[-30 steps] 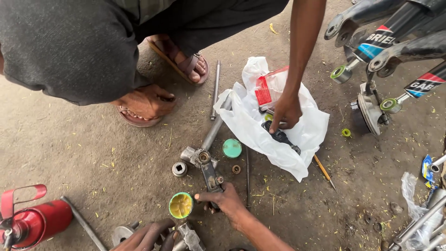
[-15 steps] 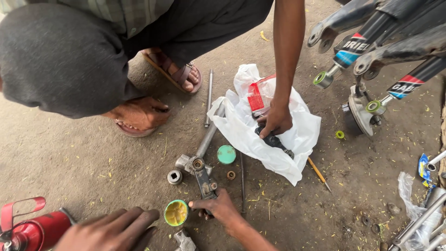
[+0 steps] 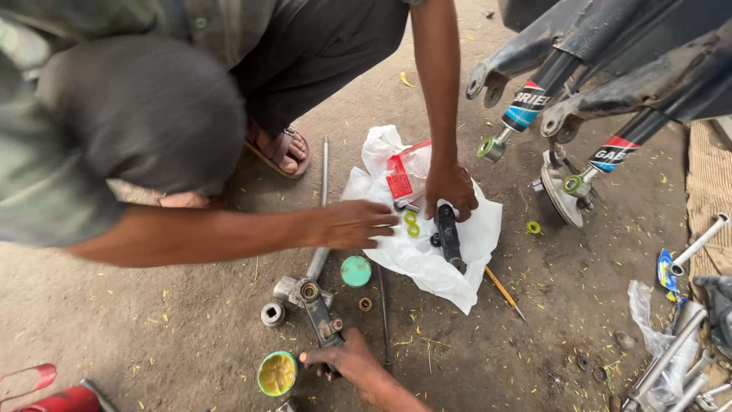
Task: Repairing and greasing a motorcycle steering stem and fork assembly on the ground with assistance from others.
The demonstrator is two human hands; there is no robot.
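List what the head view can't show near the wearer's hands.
Head view only:
Left hand: outside the frame.
Right hand: covers the lower end of the dark metal arm; grip unclear.
Red tool: cut by the bottom-left edge.
White bag: co-worker's hand hides parts on it.

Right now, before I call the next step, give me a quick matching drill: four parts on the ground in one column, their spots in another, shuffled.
1. teal cap
2. tub of yellow grease
3. yellow rings
4. yellow-handled screwdriver

A. on the white plastic bag
B. on dirt just left of the bag
C. right of the bag's lower corner
D. beside the wearer's right hand

Pairs: 1-B, 2-D, 3-A, 4-C
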